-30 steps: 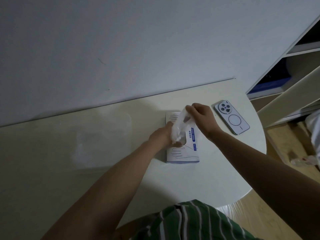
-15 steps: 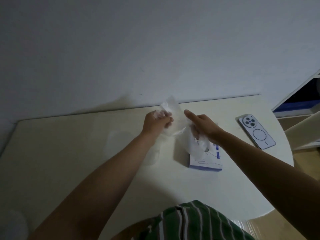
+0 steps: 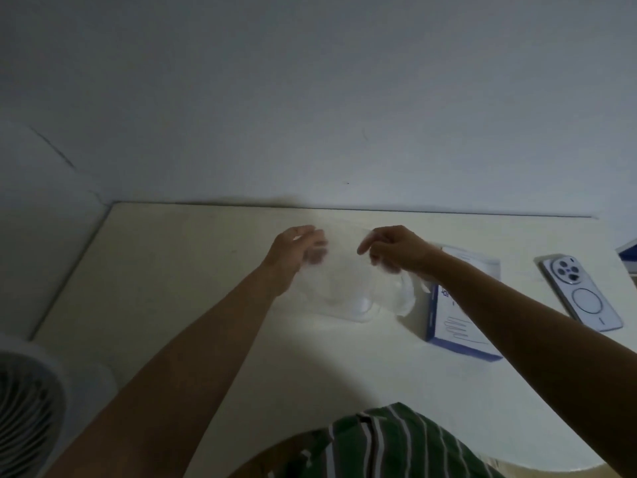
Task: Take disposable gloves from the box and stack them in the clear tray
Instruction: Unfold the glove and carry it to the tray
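A round white fan (image 3: pixel 27 408) sits far to the left of the box, down low past the edge of the table (image 3: pixel 172 277). The left hand (image 3: pixel 296 251) is up over the table, well to the left of the box. Its fingers are blurry, but they bend round the left edge of a thin see-through glove (image 3: pixel 344 267). The glove is pulled wide between the two hands, in the air, to the left of the box. One loose end of it hangs down just beside the box's left side.

Under the glove lies the clear tray (image 3: pixel 362 313), near the box on its left (it is very hard to see, only a round corner shows). I cannot tell what is in it.

The right hand (image 3: pixel 396 251) is just left of the box's far end. Its fingers are curled and pinch the right edge of the glove.

The box (image 3: pixel 458 315) is white and blue and lies flat on the table, partly under the right arm. A white phone (image 3: pixel 582 293) lies face down to the right of the box, apart from it.
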Available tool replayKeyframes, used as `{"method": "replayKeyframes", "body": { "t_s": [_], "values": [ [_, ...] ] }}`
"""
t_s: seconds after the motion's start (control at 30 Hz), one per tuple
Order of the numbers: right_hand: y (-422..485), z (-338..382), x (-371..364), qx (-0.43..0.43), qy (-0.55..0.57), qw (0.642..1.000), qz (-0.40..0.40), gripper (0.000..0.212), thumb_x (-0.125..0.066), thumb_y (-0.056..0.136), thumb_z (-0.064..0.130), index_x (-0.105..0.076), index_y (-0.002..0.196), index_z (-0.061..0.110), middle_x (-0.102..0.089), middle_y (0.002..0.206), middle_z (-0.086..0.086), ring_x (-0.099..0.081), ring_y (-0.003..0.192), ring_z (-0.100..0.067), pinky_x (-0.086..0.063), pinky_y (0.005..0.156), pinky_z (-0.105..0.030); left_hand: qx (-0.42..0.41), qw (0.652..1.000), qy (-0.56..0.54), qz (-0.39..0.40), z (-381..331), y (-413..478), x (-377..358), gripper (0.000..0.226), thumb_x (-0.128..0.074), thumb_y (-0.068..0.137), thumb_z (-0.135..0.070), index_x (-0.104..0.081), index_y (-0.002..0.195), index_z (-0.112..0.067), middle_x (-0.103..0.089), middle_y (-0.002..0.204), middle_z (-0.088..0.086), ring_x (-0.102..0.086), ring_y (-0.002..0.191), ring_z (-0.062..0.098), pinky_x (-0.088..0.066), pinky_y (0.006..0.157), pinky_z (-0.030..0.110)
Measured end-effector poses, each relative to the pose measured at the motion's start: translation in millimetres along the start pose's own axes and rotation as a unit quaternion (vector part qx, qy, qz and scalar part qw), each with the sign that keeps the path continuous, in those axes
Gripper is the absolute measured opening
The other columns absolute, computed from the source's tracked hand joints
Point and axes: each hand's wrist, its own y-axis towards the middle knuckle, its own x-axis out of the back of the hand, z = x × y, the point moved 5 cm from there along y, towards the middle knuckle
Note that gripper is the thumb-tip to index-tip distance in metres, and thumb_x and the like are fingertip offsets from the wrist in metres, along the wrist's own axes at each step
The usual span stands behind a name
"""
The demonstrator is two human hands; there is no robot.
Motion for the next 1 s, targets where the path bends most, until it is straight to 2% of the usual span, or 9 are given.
{"method": "replayKeyframes", "body": {
  "t_s": [0.13,0.23,0.37,0.47,0.53,0.7,0.8,0.9,1.0],
  "values": [
    [11.4,8.7,-18.5,-0.02,-0.026,0.999,0.044,0.021,-0.048,0.093,-0.002,-0.068,0.098,0.001,-0.057,0.071,-0.008,-0.043,0.051,-0.012,-0.034,0.044,-0.02,0.029,0.996,0.06,0.062,3.1,-3.4,14.8,0.021,-0.076,0.077,-0.019,-0.069,0.094,-0.009,-0.072,0.087,0.008,-0.07,0.07,0.02,-0.058,0.067,0.031],
    [19.7,13.4,-23.4,-0.006,-0.098,0.995,-0.004,0.016,-0.057,0.092,0.006,-0.065,0.106,0.007,-0.061,0.084,-0.01,-0.056,0.064,-0.019,-0.05,0.058,-0.031,-0.029,0.985,0.167,-0.022,1.1,-1.3,22.7,0.019,-0.064,0.091,-0.012,-0.065,0.103,0.002,-0.065,0.073,0.007,-0.063,0.046,0.013,-0.05,0.046,0.022],
    [18.5,45.5,-24.6,0.203,-0.256,0.916,-0.234,0.032,-0.073,0.085,0.022,-0.063,0.113,0.012,-0.057,0.109,-0.004,-0.054,0.095,-0.014,-0.047,0.083,-0.029,-0.178,0.846,0.485,-0.129,-17.4,1.6,31.1,0.016,-0.05,0.098,-0.021,-0.062,0.095,-0.012,-0.069,0.082,0.007,-0.064,0.064,0.024,-0.051,0.061,0.031],
    [18.2,62.6,-48.2,0.317,-0.28,0.879,-0.22,0.012,-0.07,0.083,0.016,-0.067,0.095,0.019,-0.058,0.092,0.006,-0.053,0.077,-0.006,-0.047,0.071,-0.024,-0.23,0.786,0.556,-0.141,-21.5,4.5,30.4,0.018,-0.044,0.1,-0.02,-0.059,0.095,-0.013,-0.066,0.085,0.007,-0.061,0.077,0.028,-0.047,0.066,0.035],
    [30.9,49.0,-72.6,0.264,-0.336,0.897,-0.116,0.015,-0.066,0.086,0.015,-0.067,0.099,0.022,-0.059,0.094,0.006,-0.056,0.073,-0.007,-0.051,0.069,-0.026,-0.245,0.762,0.583,-0.138,-19.8,9.1,27.3,0.019,-0.04,0.101,-0.02,-0.056,0.093,-0.014,-0.064,0.081,0.006,-0.06,0.072,0.026,-0.042,0.059,0.032],
    [50.5,-16.1,-94.4,0.035,-0.407,0.913,0.016,0.049,-0.068,0.087,0.017,-0.05,0.133,0.021,-0.052,0.126,-0.006,-0.059,0.108,-0.023,-0.051,0.091,-0.035,-0.24,0.719,0.641,-0.119,-10.4,19.9,26.2,0.014,-0.037,0.103,-0.016,-0.05,0.1,-0.012,-0.061,0.089,0.009,-0.054,0.068,0.024,-0.035,0.056,0.031],
    [56.3,-31.8,-103.3,0.005,-0.41,0.912,0.035,0.059,-0.07,0.086,0.021,-0.043,0.139,0.021,-0.049,0.13,-0.009,-0.058,0.108,-0.026,-0.051,0.093,-0.036,-0.302,0.63,0.705,-0.119,-9.1,17.0,18.8,0.031,-0.04,0.092,-0.001,-0.051,0.12,-0.01,-0.055,0.109,0.011,-0.056,0.091,0.025,-0.046,0.072,0.031],
    [64.5,-37.1,-111.0,-0.008,-0.407,0.913,0.039,0.065,-0.069,0.087,0.023,-0.037,0.143,0.019,-0.048,0.128,-0.012,-0.058,0.106,-0.027,-0.05,0.092,-0.035,-0.394,0.558,0.728,-0.052,-6.3,8.8,-2.5,0.034,-0.04,0.082,0.0,-0.057,0.109,-0.011,-0.056,0.104,0.009,-0.054,0.093,0.026,-0.044,0.073,0.032],
    [70.0,-41.1,-114.0,-0.033,-0.396,0.916,0.053,0.07,-0.068,0.087,0.017,-0.031,0.147,0.016,-0.043,0.129,-0.015,-0.056,0.108,-0.031,-0.047,0.088,-0.034,-0.214,0.648,0.729,0.059,18.6,24.3,-1.4,0.036,-0.06,0.085,-0.007,-0.049,0.119,-0.012,-0.05,0.114,0.011,-0.057,0.1,0.029,-0.046,0.075,0.034]
  ]
}}
